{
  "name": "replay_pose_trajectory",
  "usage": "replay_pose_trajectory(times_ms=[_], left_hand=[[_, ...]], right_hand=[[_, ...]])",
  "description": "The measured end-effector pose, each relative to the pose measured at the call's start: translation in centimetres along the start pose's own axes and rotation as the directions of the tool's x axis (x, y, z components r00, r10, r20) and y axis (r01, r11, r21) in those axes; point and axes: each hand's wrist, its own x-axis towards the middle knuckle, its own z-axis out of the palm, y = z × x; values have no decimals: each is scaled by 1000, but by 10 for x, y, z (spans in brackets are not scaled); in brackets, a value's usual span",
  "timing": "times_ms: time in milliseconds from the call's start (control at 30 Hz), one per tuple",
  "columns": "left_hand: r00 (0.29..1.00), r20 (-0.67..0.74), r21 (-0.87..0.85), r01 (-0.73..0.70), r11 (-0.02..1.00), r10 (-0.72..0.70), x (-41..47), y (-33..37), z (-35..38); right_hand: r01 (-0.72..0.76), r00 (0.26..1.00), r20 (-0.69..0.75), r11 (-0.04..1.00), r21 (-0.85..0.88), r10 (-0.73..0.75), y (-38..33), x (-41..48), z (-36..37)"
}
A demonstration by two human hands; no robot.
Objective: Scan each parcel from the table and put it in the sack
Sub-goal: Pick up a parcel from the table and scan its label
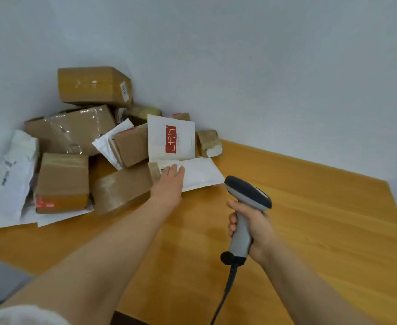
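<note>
A heap of parcels lies in the far left corner of the wooden table (298,207): brown cardboard boxes (62,181) and white mailers. A flat white padded envelope (202,172) lies at the heap's near right edge. My left hand (170,181) reaches out with straight fingers that rest on this envelope's left end. Behind it a white mailer with a red logo (171,139) leans upright. My right hand (251,226) grips the handle of a grey barcode scanner (248,195), whose head points toward the envelope. No sack is in view.
A large box (94,86) sits on top of the heap against the grey wall. A small taped packet (209,143) lies at the far right of the heap. The scanner's black cable (225,292) hangs down toward the table's front edge.
</note>
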Motion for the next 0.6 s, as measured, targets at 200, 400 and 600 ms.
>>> replay_pose_trajectory(times_ms=[200, 400, 600], left_hand=[[985, -154, -133, -102, 986, 81, 13, -4, -7], [929, -170, -878, 9, 478, -328, -7, -2, -59], [866, 28, -997, 60, 48, -500, -39, 1, -78]], right_hand=[[-1, 999, -45, 1000, -8, 1, -4, 13, -7], [-11, 994, 105, 1000, 14, 9, -28, -1, 0], [20, 962, 274, 1000, -24, -13, -55, -28, 16]])
